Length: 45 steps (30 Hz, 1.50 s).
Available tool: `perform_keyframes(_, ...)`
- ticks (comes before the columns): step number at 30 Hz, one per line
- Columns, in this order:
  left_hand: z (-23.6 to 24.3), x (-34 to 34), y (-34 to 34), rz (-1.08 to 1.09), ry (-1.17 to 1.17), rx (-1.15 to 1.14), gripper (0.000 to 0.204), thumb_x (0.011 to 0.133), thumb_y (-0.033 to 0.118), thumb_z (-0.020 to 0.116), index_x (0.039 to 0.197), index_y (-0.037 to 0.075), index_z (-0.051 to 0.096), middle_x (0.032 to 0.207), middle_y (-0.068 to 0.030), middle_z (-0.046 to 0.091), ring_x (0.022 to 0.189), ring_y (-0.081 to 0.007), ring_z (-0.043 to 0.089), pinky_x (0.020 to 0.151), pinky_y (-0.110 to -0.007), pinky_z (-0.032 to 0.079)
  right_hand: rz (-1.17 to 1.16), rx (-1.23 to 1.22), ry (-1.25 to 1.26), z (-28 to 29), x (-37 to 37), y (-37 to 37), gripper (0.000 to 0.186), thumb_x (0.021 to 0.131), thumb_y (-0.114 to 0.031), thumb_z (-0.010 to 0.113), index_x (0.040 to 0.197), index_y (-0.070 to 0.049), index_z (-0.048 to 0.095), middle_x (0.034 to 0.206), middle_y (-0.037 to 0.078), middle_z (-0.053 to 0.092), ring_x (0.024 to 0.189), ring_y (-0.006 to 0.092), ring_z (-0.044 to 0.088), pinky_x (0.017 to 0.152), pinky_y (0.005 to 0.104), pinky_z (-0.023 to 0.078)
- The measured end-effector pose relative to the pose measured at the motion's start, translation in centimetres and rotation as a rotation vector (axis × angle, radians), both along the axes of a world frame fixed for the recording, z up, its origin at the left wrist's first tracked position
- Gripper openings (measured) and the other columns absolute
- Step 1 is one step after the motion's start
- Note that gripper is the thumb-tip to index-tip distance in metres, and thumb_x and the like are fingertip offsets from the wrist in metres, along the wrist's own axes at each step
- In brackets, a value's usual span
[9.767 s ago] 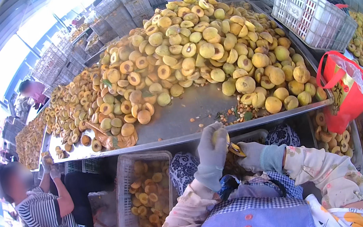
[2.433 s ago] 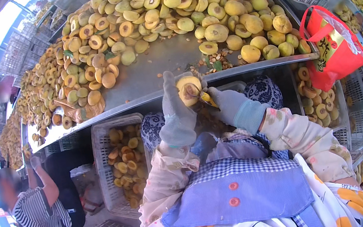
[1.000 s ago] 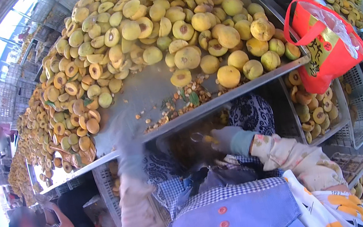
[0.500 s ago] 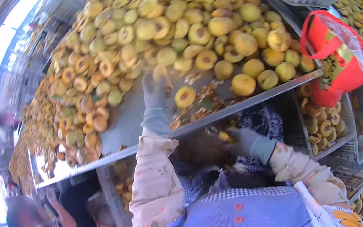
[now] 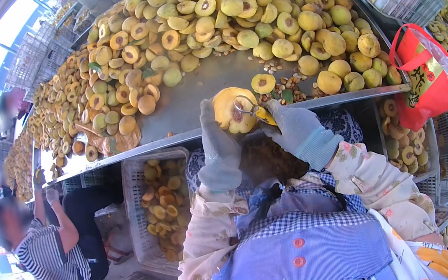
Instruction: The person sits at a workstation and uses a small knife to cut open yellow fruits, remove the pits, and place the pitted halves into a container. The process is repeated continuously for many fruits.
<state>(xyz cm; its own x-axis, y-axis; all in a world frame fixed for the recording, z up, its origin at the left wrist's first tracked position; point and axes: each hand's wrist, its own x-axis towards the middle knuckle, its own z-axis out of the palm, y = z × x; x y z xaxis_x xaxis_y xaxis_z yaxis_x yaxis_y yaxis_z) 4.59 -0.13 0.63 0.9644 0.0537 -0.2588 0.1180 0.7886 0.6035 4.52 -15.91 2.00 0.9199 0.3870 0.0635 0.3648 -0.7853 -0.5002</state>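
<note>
Since the earlier frame, the left hand [image 5: 221, 149] has drawn back from over the metal table [image 5: 182, 105] and the right hand [image 5: 297, 127] has risen beside it — so from here I see fruit and tool brought together, the loop against the cut face's centre. The left cradles the halved peach [image 5: 224, 106] above the table's near edge, though I can't see its underside; the right closes snugly round the looped tool's yellow handle [image 5: 264, 115].

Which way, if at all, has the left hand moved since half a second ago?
Yes: the left hand has come back toward the person. It was wholly beyond the table's front edge; now most of it shows on the near side.
</note>
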Motion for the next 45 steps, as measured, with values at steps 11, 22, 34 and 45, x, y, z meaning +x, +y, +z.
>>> perform_keyframes(11, -1.6, -1.7, -0.3, 0.254, -0.177, 0.556, 0.044, 0.090, 0.039, 0.045, 0.111, 0.001, 0.049, 0.108, -0.0132, 0.054, 0.094, -0.0242, 0.056, 0.082, -0.036, 0.047, 0.081, -0.025, 0.256, -0.6, -2.1, 0.6, 0.044, 0.078, -0.025, 0.059, 0.109, 0.000, 0.041, 0.081, 0.022, 0.060, 0.079, 0.0370, 0.059, 0.066, 0.0428, 0.048)
perform_keyframes(22, -0.9, -3.1, -1.2, 0.337, -0.472, 0.932, 0.030, 0.083, 0.014, 0.056, 0.108, -0.001, 0.049, 0.098, -0.0080, 0.056, 0.089, -0.0152, 0.053, 0.080, -0.027, 0.044, 0.271, 0.156, 0.796, 3.2, -1.7, -1.0, 0.044, 0.079, -0.024, 0.054, 0.117, -0.007, 0.042, 0.100, 0.023, 0.058, 0.091, 0.0386, 0.056, 0.079, 0.0422, 0.045)
perform_keyframes(34, -1.2, -2.6, -1.0, 0.185, -0.521, 1.017, 0.035, 0.077, 0.013, 0.068, 0.107, 0.000, 0.054, 0.097, -0.0066, 0.061, 0.088, -0.0126, 0.056, 0.077, -0.025, 0.046, 0.283, 0.549, 1.289, -2.5, -1.6, -1.5, 0.024, 0.087, -0.023, 0.048, 0.106, -0.010, 0.041, 0.068, 0.004, 0.053, 0.056, 0.0148, 0.052, 0.046, 0.0281, 0.043)
perform_keyframes(45, 0.8, -1.5, -0.4, -0.438, -0.272, 0.510, 0.026, 0.080, 0.019, 0.065, 0.101, 0.006, 0.058, 0.094, -0.0031, 0.060, 0.080, -0.0102, 0.057, 0.070, -0.024, 0.048, 0.489, 1.051, 2.412, -1.1, -2.1, -3.8, 0.006, 0.087, -0.012, 0.048, 0.083, -0.013, 0.044, 0.054, -0.006, 0.036, 0.038, 0.0042, 0.032, 0.034, 0.0175, 0.027)
